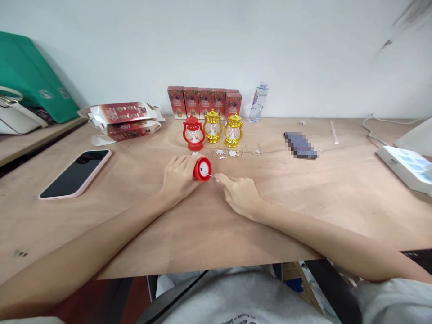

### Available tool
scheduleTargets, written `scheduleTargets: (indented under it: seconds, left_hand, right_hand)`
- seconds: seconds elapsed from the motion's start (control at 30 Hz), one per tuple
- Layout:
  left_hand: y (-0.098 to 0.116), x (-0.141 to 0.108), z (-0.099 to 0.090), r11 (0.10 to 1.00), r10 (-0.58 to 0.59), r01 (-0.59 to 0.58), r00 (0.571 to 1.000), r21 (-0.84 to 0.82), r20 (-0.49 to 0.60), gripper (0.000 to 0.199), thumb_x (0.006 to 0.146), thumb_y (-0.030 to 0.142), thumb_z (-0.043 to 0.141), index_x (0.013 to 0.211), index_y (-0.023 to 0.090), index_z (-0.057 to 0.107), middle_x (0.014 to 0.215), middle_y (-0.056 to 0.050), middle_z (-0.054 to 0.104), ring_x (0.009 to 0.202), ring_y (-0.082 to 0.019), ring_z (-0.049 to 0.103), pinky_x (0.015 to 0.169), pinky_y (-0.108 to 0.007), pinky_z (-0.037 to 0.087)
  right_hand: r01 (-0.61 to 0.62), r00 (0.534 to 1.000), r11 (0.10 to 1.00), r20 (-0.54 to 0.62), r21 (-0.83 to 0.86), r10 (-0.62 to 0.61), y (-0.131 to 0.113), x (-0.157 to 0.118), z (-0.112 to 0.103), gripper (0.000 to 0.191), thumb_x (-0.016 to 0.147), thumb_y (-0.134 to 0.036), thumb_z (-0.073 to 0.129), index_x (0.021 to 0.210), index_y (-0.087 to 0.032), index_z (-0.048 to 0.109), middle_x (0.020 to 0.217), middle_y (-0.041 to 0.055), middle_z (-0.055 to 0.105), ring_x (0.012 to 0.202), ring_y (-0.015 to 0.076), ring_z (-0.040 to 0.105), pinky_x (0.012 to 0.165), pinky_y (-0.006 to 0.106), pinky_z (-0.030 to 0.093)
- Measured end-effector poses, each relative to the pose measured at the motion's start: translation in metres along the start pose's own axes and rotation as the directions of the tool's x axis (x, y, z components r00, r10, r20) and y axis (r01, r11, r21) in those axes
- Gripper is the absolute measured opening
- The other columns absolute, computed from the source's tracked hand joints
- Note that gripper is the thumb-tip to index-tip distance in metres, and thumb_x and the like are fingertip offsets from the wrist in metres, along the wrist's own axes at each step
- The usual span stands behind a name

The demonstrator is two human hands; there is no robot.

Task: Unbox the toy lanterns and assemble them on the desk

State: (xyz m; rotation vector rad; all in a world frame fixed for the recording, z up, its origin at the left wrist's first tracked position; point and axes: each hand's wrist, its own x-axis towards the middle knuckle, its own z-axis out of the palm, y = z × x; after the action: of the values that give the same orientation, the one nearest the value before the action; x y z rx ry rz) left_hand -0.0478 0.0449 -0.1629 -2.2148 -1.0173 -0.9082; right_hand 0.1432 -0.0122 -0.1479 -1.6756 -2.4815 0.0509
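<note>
The red lantern (203,169) is lying on its side in the left hand (178,176), its round base facing the right hand (240,194). The flattened boxes (126,118) are lying on the desk (189,234); whether they are holding anything, I cannot tell. The left grip is closing around the lantern's body; the right grip is pinching a thin metal tool (211,176), its tip touching the base.

This looks like a small craft or packing workspace set up against a plain white wall. A bare wooden worktop (290,193) carries miniature lanterns (213,127), a row of matching red printed boxes (198,102), flattened cartons (124,118) and scattered small metal pieces (232,153), with a phone (76,174) and a water bottle (258,102) among them.
</note>
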Motion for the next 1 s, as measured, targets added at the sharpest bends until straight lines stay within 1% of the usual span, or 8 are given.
scheduleTargets:
  seconds: [0.17, 0.3, 0.4, 0.5, 0.7, 0.77, 0.9, 1.0]
  left_hand:
    - [0.001, 0.000, 0.000, 0.995, 0.080, -0.077, 0.995, 0.068, -0.054, 0.027, 0.086, 0.034, 0.055, 0.102, 0.013, 0.059, 0.086, -0.009, 0.072, 0.076, -0.022, 0.066, 0.064, -0.033, 0.042]
    - [0.002, 0.001, -0.001, 0.992, 0.081, -0.081, 0.997, 0.092, 0.002, 0.023, 0.087, 0.029, 0.051, 0.102, 0.014, 0.061, 0.083, -0.008, 0.072, 0.073, -0.021, 0.065, 0.062, -0.033, 0.039]
    - [0.003, 0.002, -0.004, 0.995, 0.060, -0.065, 0.996, 0.076, 0.058, 0.022, 0.088, 0.024, 0.046, 0.101, 0.014, 0.062, 0.084, -0.009, 0.073, 0.075, -0.022, 0.066, 0.062, -0.034, 0.037]
    - [0.005, 0.002, -0.005, 0.997, 0.046, -0.050, 0.997, 0.058, 0.067, 0.024, 0.088, 0.025, 0.045, 0.100, 0.014, 0.062, 0.084, -0.010, 0.073, 0.077, -0.023, 0.066, 0.062, -0.034, 0.037]
    - [0.007, 0.003, -0.004, 0.988, 0.095, -0.089, 0.995, 0.122, -0.043, 0.024, 0.088, 0.028, 0.048, 0.096, 0.011, 0.063, 0.081, -0.009, 0.073, 0.072, -0.021, 0.066, 0.062, -0.032, 0.038]
    - [0.008, 0.004, -0.006, 0.990, 0.061, -0.059, 0.998, 0.128, -0.015, 0.027, 0.088, 0.033, 0.049, 0.097, 0.012, 0.063, 0.082, -0.009, 0.073, 0.071, -0.022, 0.066, 0.063, -0.032, 0.039]
    - [0.011, 0.005, -0.010, 0.990, -0.034, 0.018, 0.993, 0.142, 0.111, 0.032, 0.089, 0.040, 0.048, 0.099, 0.013, 0.062, 0.085, -0.009, 0.074, 0.070, -0.023, 0.066, 0.064, -0.032, 0.038]
    - [0.011, 0.007, -0.012, 0.988, -0.049, 0.028, 0.990, 0.153, 0.136, 0.032, 0.089, 0.040, 0.048, 0.096, 0.013, 0.062, 0.084, -0.009, 0.074, 0.070, -0.023, 0.066, 0.064, -0.032, 0.038]
  right_hand:
    - [0.010, 1.000, 1.000, 0.026, -0.011, -0.009, 0.002, 0.001, -0.001, 0.045, 0.091, -0.017, 0.032, 0.132, -0.030, 0.048, 0.110, 0.0052, 0.070, 0.086, 0.0192, 0.067, 0.066, 0.026, 0.042]
    - [0.037, 0.999, 0.998, 0.021, -0.051, -0.036, 0.004, 0.000, -0.001, 0.049, 0.090, -0.017, 0.033, 0.134, -0.031, 0.047, 0.110, 0.0052, 0.070, 0.087, 0.0194, 0.067, 0.065, 0.027, 0.042]
    - [0.052, 0.999, 0.994, -0.009, -0.093, -0.053, 0.005, -0.002, 0.001, 0.051, 0.088, -0.017, 0.035, 0.136, -0.030, 0.046, 0.104, 0.0057, 0.071, 0.086, 0.0189, 0.066, 0.062, 0.026, 0.040]
    - [0.088, 0.994, 0.985, -0.049, -0.148, -0.097, 0.004, -0.003, 0.003, 0.052, 0.088, -0.016, 0.037, 0.138, -0.029, 0.045, 0.097, 0.0069, 0.071, 0.085, 0.0184, 0.065, 0.059, 0.026, 0.038]
    - [0.137, 0.982, 0.959, -0.093, -0.250, -0.164, 0.002, -0.004, 0.004, 0.053, 0.090, -0.011, 0.032, 0.141, -0.025, 0.042, 0.088, 0.0082, 0.070, 0.081, 0.0168, 0.065, 0.059, 0.026, 0.038]
    - [0.140, 0.980, 0.955, -0.100, -0.262, -0.171, 0.001, -0.004, 0.004, 0.054, 0.090, -0.009, 0.031, 0.141, -0.024, 0.042, 0.086, 0.0082, 0.070, 0.079, 0.0162, 0.065, 0.059, 0.026, 0.039]
    - [0.116, 0.986, 0.963, -0.092, -0.241, -0.142, 0.000, -0.004, 0.003, 0.055, 0.090, -0.010, 0.032, 0.142, -0.025, 0.039, 0.088, 0.0084, 0.070, 0.080, 0.0156, 0.065, 0.057, 0.025, 0.037]
    - [0.094, 0.990, 0.971, -0.085, -0.220, -0.116, 0.001, -0.003, 0.004, 0.054, 0.091, -0.011, 0.033, 0.143, -0.027, 0.039, 0.090, 0.0079, 0.070, 0.082, 0.0158, 0.065, 0.056, 0.024, 0.036]
